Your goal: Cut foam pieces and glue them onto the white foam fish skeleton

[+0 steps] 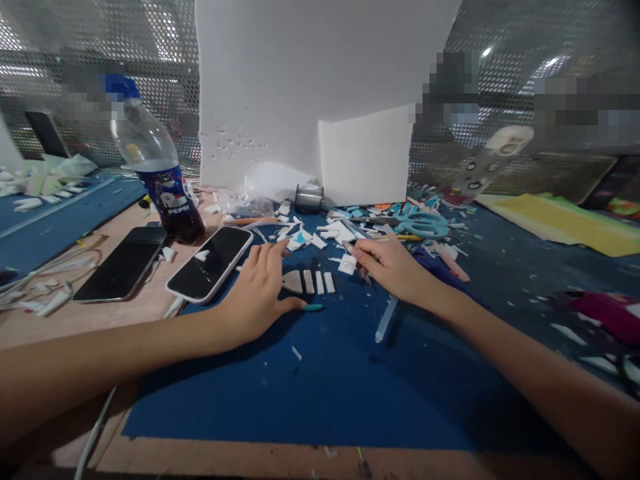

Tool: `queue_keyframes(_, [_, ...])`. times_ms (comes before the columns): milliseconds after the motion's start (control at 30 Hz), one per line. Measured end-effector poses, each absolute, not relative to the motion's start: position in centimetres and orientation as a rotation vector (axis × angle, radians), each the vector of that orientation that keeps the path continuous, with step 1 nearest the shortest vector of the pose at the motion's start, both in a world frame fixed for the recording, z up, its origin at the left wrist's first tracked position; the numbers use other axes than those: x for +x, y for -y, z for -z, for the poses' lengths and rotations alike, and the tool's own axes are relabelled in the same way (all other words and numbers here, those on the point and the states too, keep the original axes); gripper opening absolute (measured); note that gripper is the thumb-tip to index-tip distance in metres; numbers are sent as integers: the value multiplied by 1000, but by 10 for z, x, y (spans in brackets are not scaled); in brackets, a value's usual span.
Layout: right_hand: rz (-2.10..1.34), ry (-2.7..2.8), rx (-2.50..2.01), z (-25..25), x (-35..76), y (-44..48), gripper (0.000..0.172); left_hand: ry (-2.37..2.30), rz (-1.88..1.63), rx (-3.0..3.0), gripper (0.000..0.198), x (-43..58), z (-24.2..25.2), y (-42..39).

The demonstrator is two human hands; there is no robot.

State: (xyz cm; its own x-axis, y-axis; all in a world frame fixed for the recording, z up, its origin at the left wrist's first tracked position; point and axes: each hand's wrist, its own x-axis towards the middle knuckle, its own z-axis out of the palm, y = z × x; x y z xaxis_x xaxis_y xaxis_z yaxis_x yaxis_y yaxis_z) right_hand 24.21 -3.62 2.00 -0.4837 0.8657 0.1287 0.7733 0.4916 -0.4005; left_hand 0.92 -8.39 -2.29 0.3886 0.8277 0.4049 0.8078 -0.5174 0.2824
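Observation:
My left hand (257, 287) rests on the blue cutting mat (280, 393) with its fingers apart and holds nothing. Its thumb, with a long teal nail, lies just below a short row of white foam pieces (320, 283). Fingers pinched together, my right hand (393, 267) grips a slim pointed tool (364, 272), blurred and partly covered by the fingers. A small white foam square (347, 264) is beside its fingertips. Below the right wrist a pale translucent stick (385, 323) slants down; its upper end is hidden behind the hand.
Behind the hands lie foam scraps (337, 231), blue-handled scissors (425, 225) and a spool (309, 199). Left are a Pepsi bottle (167, 197), a white-edged phone (213, 263) and a dark phone (123, 265). White foam boards (365, 157) stand behind; yellow sheets (565, 223) lie right.

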Motion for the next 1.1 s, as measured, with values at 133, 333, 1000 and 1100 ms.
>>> queue_keyframes(133, [-368,2465,-1414,-14,247,35,34,-1516,-734,2514,72,10,21,77])
queue_keyframes(333, [-342,2516,-1427,-10,245,37,32,-1513,-731,2422,57,9,22,75])
queue_keyframes(1000, [-303,2596,-1368,-1,241,37,31,-1455,-682,2427,56,0,14,83])
queue_keyframes(1100, [-280,2609,-1353,-1,239,37,29,-1361,-678,2468,61,7,10,85])
